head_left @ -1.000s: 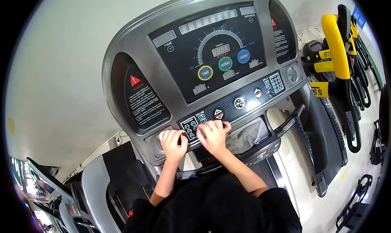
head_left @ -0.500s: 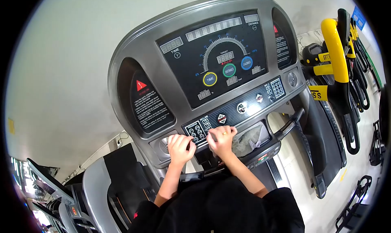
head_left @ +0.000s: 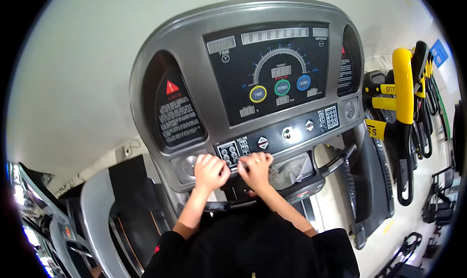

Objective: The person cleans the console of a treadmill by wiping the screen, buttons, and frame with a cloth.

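A grey treadmill console point(head_left: 219, 107) with a dark display panel point(head_left: 277, 73) fills the middle of the view. My left hand point(head_left: 211, 172) rests at its lower edge beside the round speaker grille point(head_left: 190, 165), fingers curled. Just to the right, my right hand point(head_left: 255, 171) is curled below the button strip point(head_left: 272, 141), with a ring on one finger. What either hand grips, if anything, is hidden. A grey cloth point(head_left: 287, 173) lies in the tray right of my right hand.
Another treadmill point(head_left: 141, 215) stands at the lower left. On the right are a black machine point(head_left: 365, 180) and equipment with a thick yellow handle point(head_left: 403, 86). A black handlebar point(head_left: 340, 160) juts out from the console's lower right.
The view has shifted and turned slightly, so the console sits lower and more level. Both hands remain at the console's lower edge, with small shifts in finger position.
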`<action>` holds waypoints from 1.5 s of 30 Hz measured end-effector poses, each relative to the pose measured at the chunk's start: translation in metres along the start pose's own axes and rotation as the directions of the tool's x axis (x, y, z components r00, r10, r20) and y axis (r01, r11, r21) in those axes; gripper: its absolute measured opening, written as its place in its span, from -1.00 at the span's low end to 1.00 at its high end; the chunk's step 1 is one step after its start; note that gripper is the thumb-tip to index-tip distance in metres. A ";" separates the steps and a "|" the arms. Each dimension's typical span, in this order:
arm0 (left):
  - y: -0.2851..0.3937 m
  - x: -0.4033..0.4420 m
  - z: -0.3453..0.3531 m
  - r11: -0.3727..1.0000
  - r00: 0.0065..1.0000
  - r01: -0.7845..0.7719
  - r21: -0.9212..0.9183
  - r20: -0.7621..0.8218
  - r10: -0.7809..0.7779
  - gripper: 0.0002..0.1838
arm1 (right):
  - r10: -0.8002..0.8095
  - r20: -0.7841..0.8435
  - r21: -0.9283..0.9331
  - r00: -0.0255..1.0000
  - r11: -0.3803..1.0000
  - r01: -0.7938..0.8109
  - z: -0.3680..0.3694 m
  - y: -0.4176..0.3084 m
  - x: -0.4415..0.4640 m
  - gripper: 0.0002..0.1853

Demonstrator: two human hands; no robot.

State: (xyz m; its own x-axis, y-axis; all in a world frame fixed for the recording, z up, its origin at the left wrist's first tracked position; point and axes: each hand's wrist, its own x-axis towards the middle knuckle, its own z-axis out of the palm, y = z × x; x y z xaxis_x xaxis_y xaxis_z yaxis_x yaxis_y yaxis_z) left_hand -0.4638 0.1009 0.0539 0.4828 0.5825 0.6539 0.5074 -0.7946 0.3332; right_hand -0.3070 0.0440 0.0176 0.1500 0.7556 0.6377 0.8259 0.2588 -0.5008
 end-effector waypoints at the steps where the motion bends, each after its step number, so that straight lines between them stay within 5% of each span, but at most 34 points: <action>1: 0.000 -0.001 -0.001 1.000 1.000 0.022 -0.010 -0.001 -0.022 -0.88 | -0.074 0.018 -0.012 0.997 0.997 0.074 -0.001 0.000 -0.002 -0.76; 9: -0.004 -0.007 0.000 0.988 0.975 0.153 0.021 -0.163 -0.148 -0.85 | 0.106 -0.104 -0.115 0.989 0.986 -0.118 -0.013 0.013 0.012 -0.80; 14: -0.004 -0.010 -0.001 0.993 0.983 0.115 -0.017 -0.141 -0.117 -0.85 | -0.050 0.034 -0.132 0.998 0.990 0.054 -0.013 0.003 0.004 -0.82; 19: -0.005 -0.011 0.002 0.997 0.988 0.061 -0.051 -0.136 -0.068 -0.84 | 0.190 -0.193 -0.163 0.963 0.961 -0.222 -0.010 0.013 0.006 -0.84; 23: -0.004 -0.013 0.001 0.998 0.994 0.039 -0.055 -0.098 -0.045 -0.84 | -0.040 -0.053 -0.165 0.998 0.986 0.031 -0.004 -0.001 -0.002 -0.86; 29: -0.004 -0.015 0.000 0.998 0.994 0.051 -0.025 -0.095 -0.053 -0.85 | 0.117 -0.168 -0.179 0.979 0.973 -0.147 -0.012 0.007 0.004 -0.86; 37: -0.006 -0.015 0.002 0.996 0.986 0.057 -0.064 -0.151 -0.066 -0.83 | 0.140 -0.143 -0.133 0.980 0.978 -0.159 -0.012 0.012 0.005 -0.88; 41: -0.005 -0.013 0.002 0.997 0.986 0.053 -0.055 -0.153 -0.061 -0.84 | -0.038 -0.011 -0.092 0.999 0.995 0.036 -0.010 0.002 0.004 -0.86; 45: -0.006 -0.014 0.003 0.998 0.986 0.054 -0.041 -0.156 -0.060 -0.83 | 0.085 -0.114 -0.139 0.990 0.985 -0.100 -0.011 0.016 0.008 -0.85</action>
State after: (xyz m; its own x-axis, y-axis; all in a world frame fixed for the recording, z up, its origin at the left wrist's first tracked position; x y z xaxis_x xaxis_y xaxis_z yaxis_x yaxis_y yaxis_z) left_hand -0.4715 0.0984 0.0406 0.3338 0.5953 0.7309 0.5030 -0.7682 0.3960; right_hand -0.2866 0.0477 0.0206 0.2803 0.7014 0.6554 0.8742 0.0955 -0.4761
